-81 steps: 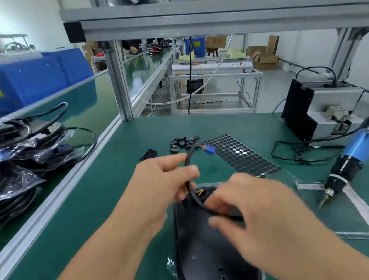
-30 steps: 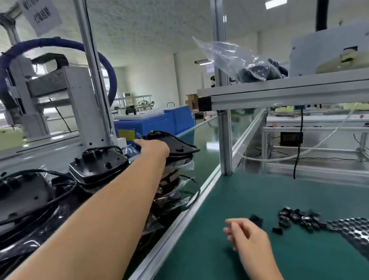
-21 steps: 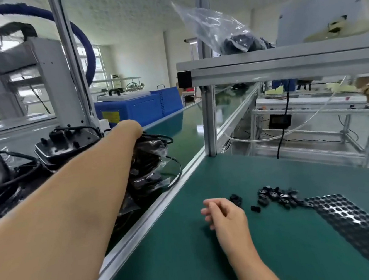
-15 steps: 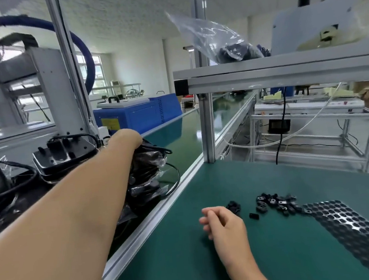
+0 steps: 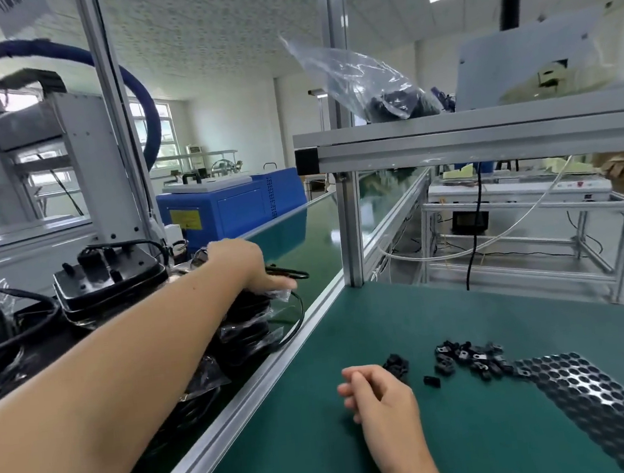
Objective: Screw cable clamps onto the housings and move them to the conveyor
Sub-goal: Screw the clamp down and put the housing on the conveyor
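Observation:
My left hand (image 5: 246, 266) reaches out over the conveyor and lies on top of a stack of black housings in clear bags (image 5: 245, 328), its fingers flat on the plastic beside a black cable loop (image 5: 293, 275). Another black housing (image 5: 108, 275) stands on the pile further left. On the green bench my right hand (image 5: 381, 394) rests with loosely curled fingers and holds nothing. A small heap of black cable clamps (image 5: 469, 358) lies just right of it.
A black perforated sheet (image 5: 604, 398) lies at the bench's right. An aluminium rail (image 5: 243, 401) divides the bench from the green conveyor belt (image 5: 303, 237). An upright post (image 5: 348, 224) carries a shelf with a plastic bag (image 5: 375, 87). A blue machine (image 5: 234, 206) stands behind.
My left hand carried the housing from the bench to the conveyor stack and now lies lower on top of it. My right hand has stayed on the bench near the clamps.

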A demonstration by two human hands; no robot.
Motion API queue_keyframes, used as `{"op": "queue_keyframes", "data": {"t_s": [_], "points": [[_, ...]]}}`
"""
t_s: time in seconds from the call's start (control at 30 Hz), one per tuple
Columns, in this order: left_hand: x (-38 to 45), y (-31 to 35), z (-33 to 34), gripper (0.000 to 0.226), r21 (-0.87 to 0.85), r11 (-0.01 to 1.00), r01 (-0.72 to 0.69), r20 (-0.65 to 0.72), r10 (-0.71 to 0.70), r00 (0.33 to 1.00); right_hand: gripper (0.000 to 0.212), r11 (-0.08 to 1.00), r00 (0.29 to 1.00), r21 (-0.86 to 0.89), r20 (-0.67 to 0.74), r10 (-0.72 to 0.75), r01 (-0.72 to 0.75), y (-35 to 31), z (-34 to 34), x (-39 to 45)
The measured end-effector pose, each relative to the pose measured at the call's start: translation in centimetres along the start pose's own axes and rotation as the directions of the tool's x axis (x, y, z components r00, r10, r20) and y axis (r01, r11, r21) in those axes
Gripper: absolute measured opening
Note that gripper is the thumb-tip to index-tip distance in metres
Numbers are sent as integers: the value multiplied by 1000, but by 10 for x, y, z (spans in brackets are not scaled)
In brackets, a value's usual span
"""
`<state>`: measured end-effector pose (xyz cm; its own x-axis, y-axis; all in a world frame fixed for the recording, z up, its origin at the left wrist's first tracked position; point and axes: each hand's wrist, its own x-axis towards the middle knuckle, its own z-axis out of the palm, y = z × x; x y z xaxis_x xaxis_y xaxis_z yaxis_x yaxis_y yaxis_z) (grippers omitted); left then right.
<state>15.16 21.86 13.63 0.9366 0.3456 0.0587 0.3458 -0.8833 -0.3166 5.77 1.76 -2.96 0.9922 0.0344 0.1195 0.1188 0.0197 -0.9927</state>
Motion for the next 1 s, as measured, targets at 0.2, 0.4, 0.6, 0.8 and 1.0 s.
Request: {"op": "queue_keyframes", "data": {"t_s": [0.2, 0.4, 0.6, 0.8, 1.0], "points": [[8, 12, 8, 71, 177, 978, -112, -55, 124, 991, 24, 1000, 1000, -12, -9, 3, -3, -2, -2, -1], [29, 8, -4, 50, 73, 990, -122, -115, 130, 985, 24, 998, 1000, -55, 3, 5, -5, 2, 2, 2], [43, 30, 19, 26, -18, 994, -109, -337, 96, 936, 24, 997, 1000, -72, 7, -8, 8, 2, 3, 4], [48, 76, 63, 54, 76, 997, -12, -260, 31, 965, 24, 998, 1000, -60, -1, -24, 24, 4, -1, 3], [52, 85, 81, 46, 177, 984, -11, -239, 54, 970, 22, 999, 999, -44, 22, -23, 24, 3, 1, 3]]}}
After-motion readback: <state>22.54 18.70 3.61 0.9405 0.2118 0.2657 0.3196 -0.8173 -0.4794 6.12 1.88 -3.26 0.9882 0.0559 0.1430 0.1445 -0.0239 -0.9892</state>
